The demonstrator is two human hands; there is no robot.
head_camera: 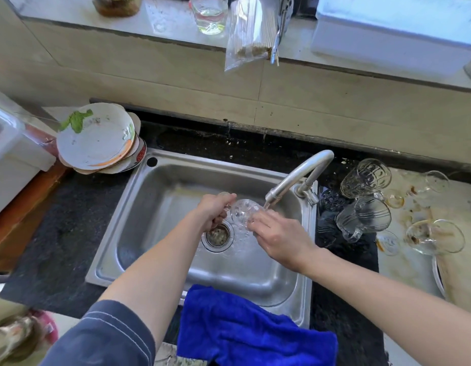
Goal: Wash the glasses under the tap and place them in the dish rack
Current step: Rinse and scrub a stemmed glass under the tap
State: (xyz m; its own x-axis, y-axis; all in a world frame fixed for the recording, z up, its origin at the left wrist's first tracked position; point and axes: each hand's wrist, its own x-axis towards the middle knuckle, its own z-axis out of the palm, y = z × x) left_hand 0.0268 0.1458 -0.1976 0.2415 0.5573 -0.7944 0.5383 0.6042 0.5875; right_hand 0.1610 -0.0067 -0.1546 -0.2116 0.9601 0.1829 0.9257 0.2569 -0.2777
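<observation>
Draping over the near rim of the sink (155,178), a blue cloth (245,331). Farther in, above the basin and just beyond the drain (218,235), held on its side: a clear glass (245,211), long axis running left to right, foot toward the left, mouth toward the right and close under the spout of the tap (295,178). Clamped around the foot end, fingers curled shut: the left hand (214,210). Cupped over the rim end, fingers partly spread and touching the glass rather than gripping hard: the right hand (279,236). Falling from the spout onto the glass near the right hand, a thin stream of water, hard to trace against the steel.

Judged as the rinsing step, mid-wash. Next, most likely, turning the glass so water reaches the whole inside, tipping the mouth down to drain, then carrying it off to a dish rack, which cannot be made out with any certainty; wet glass, so a firm grip called for.

Beyond the sink's right edge, on the counter (57,233), waiting: several more glasses (366,178), some upright, some tipped, a few stained. At the sink's far left corner, a stack of dirty plates (97,138).
</observation>
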